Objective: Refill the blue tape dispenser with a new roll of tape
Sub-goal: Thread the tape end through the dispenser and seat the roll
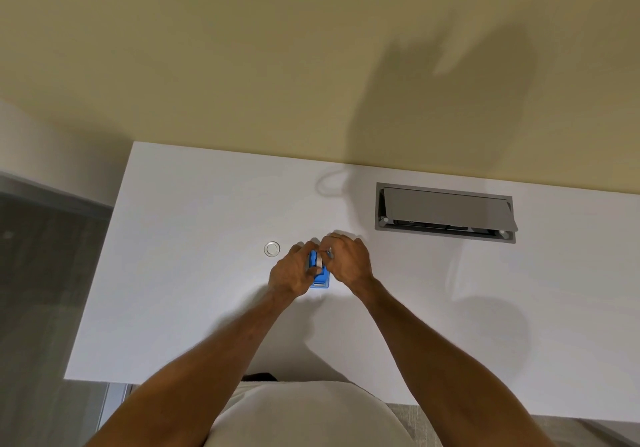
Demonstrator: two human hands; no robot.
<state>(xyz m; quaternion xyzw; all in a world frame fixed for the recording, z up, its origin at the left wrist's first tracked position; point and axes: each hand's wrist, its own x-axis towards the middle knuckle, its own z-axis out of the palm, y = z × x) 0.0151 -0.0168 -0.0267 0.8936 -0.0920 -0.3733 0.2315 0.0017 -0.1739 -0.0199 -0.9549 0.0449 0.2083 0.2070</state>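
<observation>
The blue tape dispenser [319, 278] stands on the white desk [194, 291], mostly covered by my hands. My left hand [292, 273] grips its left side. My right hand [348, 261] pinches a pale tape roll [320, 259] at the dispenser's top, fingers closed on it. Whether the roll sits in the dispenser's cradle or just above it is hidden by the fingers. A second clear tape ring [272, 249] lies flat on the desk to the left of my left hand.
A grey cable box [445, 212] with its lid raised is set into the desk at the back right. The desk's left edge [100, 259] drops to a grey floor. A yellowish wall stands behind the desk.
</observation>
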